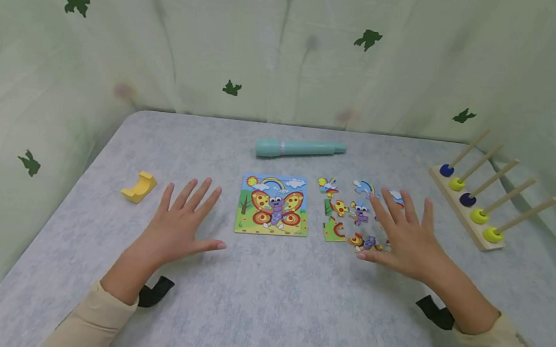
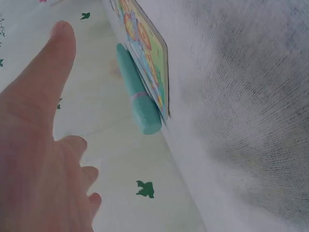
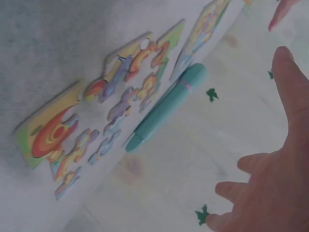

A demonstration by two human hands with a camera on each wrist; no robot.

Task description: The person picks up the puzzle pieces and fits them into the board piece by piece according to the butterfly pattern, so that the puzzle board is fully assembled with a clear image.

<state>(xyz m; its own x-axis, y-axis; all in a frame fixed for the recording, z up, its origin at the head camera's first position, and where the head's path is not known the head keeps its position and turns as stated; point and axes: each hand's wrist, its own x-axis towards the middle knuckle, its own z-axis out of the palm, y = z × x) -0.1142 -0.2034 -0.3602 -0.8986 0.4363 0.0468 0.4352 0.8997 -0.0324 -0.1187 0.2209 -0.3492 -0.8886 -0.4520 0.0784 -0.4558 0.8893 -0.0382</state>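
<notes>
Both hands hover with spread fingers, holding nothing. My left hand point(image 1: 175, 230) is between a yellow curved block point(image 1: 139, 187) and a square butterfly picture board point(image 1: 273, 205). Above several loose puzzle pieces point(image 1: 335, 230) hangs my right hand point(image 1: 409, 245), which hides some of them in the head view. The right wrist view shows those puzzle pieces point(image 3: 53, 133) lying apart on the table, with butterfly parts printed on them. In the left wrist view the thumb point(image 2: 58, 63) points up, and the board point(image 2: 149, 53) lies beyond it.
A teal flashlight-shaped tube point(image 1: 300, 149) lies behind the board. At the right stands a wooden base with slanting pegs point(image 1: 466, 205), each bearing a blue or yellow bead. The grey cloth-covered table point(image 1: 265, 306) meets a pale curtain point(image 1: 289, 57) at its back edge.
</notes>
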